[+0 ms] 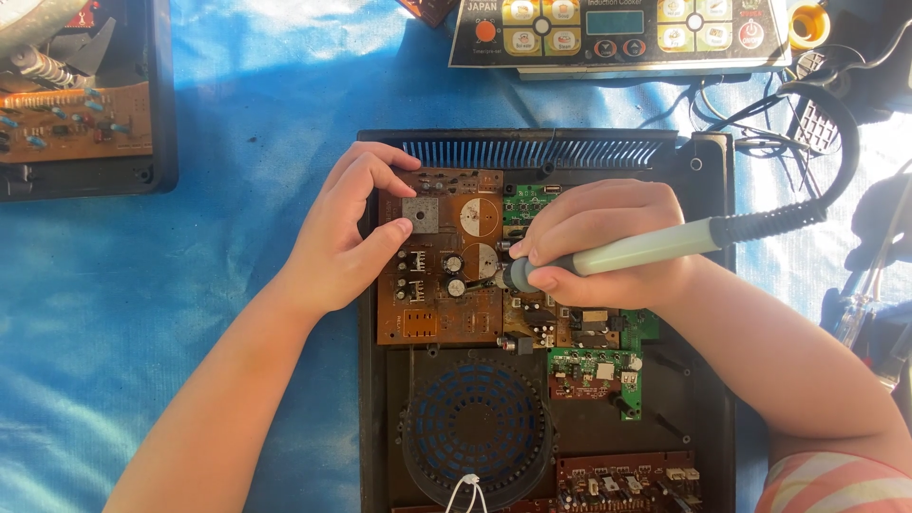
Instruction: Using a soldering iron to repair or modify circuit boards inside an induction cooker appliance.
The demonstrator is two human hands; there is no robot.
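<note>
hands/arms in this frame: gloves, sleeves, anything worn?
Both bare: no gloves, rings, watch or bands visible. Left hand and its forearm are uncovered all the way to the frame edge. Right hand likewise bare to past the forearm; a short sleeve shows at the lower right corner, striped pink, orange and white. Nails short, unpainted.
</note>
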